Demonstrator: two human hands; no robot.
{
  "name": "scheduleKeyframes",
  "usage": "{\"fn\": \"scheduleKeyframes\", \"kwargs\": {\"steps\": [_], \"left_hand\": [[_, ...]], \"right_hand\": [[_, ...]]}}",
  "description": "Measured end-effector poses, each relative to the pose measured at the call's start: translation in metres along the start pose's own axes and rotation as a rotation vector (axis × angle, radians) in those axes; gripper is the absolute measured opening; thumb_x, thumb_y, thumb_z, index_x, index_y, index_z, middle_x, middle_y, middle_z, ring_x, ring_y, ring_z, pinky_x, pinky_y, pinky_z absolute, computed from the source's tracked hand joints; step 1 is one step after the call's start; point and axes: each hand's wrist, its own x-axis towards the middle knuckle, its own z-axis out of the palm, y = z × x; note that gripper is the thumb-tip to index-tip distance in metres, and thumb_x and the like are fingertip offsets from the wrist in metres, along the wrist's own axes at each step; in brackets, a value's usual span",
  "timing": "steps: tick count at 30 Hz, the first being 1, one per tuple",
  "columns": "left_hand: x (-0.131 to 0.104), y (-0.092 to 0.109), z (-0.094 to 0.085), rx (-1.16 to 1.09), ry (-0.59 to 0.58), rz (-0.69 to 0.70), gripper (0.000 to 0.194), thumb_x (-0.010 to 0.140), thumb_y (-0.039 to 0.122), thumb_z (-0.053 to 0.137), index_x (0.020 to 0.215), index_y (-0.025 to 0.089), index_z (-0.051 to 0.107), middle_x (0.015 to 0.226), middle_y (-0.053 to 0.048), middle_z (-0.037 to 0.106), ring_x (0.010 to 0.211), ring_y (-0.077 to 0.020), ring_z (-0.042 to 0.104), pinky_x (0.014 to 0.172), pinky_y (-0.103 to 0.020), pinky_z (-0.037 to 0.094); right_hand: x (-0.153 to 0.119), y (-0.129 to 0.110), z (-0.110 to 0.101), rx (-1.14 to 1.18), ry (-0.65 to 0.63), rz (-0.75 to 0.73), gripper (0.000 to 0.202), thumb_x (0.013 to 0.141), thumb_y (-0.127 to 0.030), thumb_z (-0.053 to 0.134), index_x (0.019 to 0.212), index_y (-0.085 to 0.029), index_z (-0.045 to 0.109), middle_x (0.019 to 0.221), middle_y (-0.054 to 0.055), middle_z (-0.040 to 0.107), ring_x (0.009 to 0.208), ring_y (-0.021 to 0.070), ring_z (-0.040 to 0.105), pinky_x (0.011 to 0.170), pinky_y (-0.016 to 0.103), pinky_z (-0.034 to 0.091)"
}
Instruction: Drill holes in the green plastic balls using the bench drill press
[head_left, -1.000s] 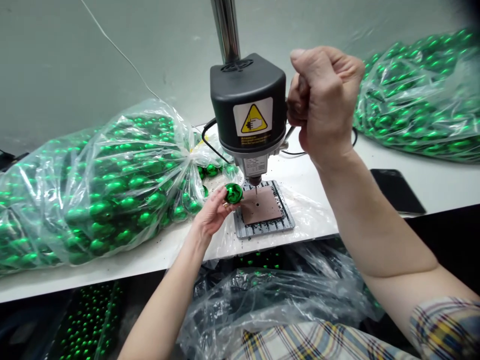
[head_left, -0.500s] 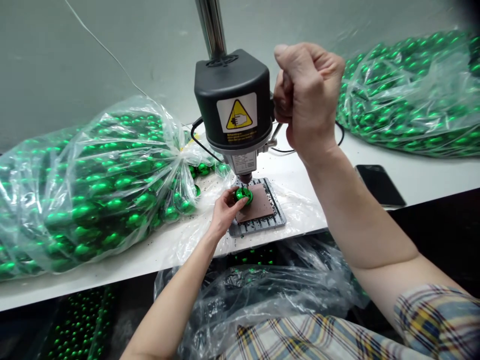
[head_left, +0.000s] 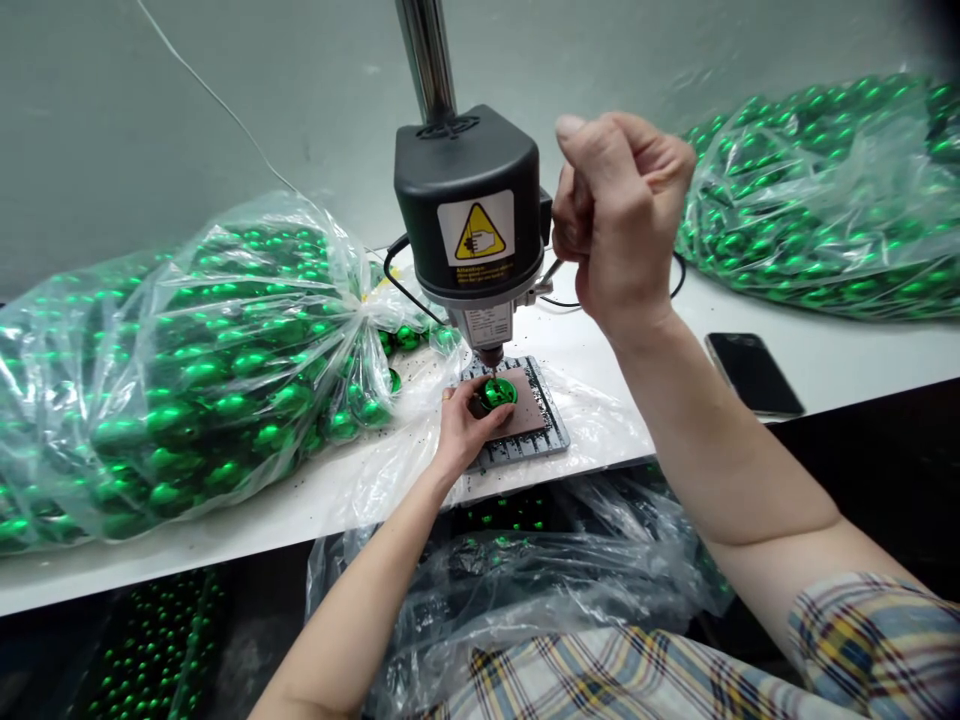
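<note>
A black drill press [head_left: 469,210] with a yellow warning label stands on a chrome column. Under its bit, a shiny green ball [head_left: 499,393] rests on a pinkish-brown pad [head_left: 531,405] over a slotted grey base plate [head_left: 556,440] strewn with dark specks. My left hand [head_left: 463,425] grips the ball from the left between thumb and fingers. The bit's tip is at the top of the ball; whether it has gone in cannot be made out. My right hand [head_left: 626,205] is closed in a fist right of the drill head, at the lever, whose grip is hidden inside the fingers.
Clear plastic bags of green balls lie at the left [head_left: 187,380] and at the back right [head_left: 817,200]. A dark phone [head_left: 754,375] lies on the white table [head_left: 847,350]. More plastic film [head_left: 517,600] hangs before the front edge.
My left hand and the green ball have shifted slightly right on the pad. My right hand appears a little lower, still closed.
</note>
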Motion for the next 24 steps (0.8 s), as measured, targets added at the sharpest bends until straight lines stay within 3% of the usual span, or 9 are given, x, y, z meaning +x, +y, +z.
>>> {"fn": "scheduleKeyframes", "kwargs": {"steps": [6, 11, 18, 24], "left_hand": [[0.001, 0.001, -0.002, 0.062, -0.008, 0.038, 0.05, 0.073, 0.037, 0.084, 0.119, 0.022, 0.072, 0.101, -0.007, 0.066, 0.104, -0.026, 0.058, 0.092, -0.038, 0.048], [0.0, 0.003, -0.002, 0.09, -0.009, 0.046, 0.05, 0.074, 0.035, 0.083, 0.121, 0.022, 0.07, 0.102, -0.007, 0.066, 0.105, -0.0264, 0.056, 0.093, -0.039, 0.048], [-0.001, 0.002, -0.001, 0.07, -0.011, 0.038, 0.051, 0.074, 0.037, 0.083, 0.122, 0.023, 0.07, 0.104, -0.007, 0.065, 0.106, -0.0265, 0.057, 0.093, -0.038, 0.048], [0.0, 0.001, 0.0, 0.07, -0.016, 0.047, 0.049, 0.075, 0.037, 0.082, 0.12, 0.022, 0.07, 0.103, -0.008, 0.066, 0.107, -0.0271, 0.057, 0.094, -0.039, 0.048]], "right_hand": [[-0.029, -0.007, -0.009, -0.112, 0.039, -0.061, 0.062, 0.084, -0.058, 0.07, 0.05, -0.024, 0.032, 0.041, -0.004, 0.033, 0.037, 0.0105, 0.026, 0.04, 0.035, 0.022], [-0.044, -0.009, -0.013, -0.017, 0.032, -0.131, 0.057, 0.084, -0.039, 0.076, 0.047, -0.022, 0.036, 0.04, -0.005, 0.033, 0.036, 0.0104, 0.027, 0.042, 0.035, 0.019], [-0.056, 0.008, -0.016, 0.066, 0.043, -0.283, 0.051, 0.086, -0.019, 0.064, 0.052, -0.02, 0.026, 0.042, -0.006, 0.023, 0.036, 0.0073, 0.02, 0.042, 0.031, 0.015], [-0.069, 0.017, -0.026, -0.006, 0.063, -0.318, 0.053, 0.086, -0.028, 0.062, 0.054, -0.019, 0.021, 0.044, -0.005, 0.023, 0.039, 0.0075, 0.019, 0.046, 0.031, 0.013]]}}
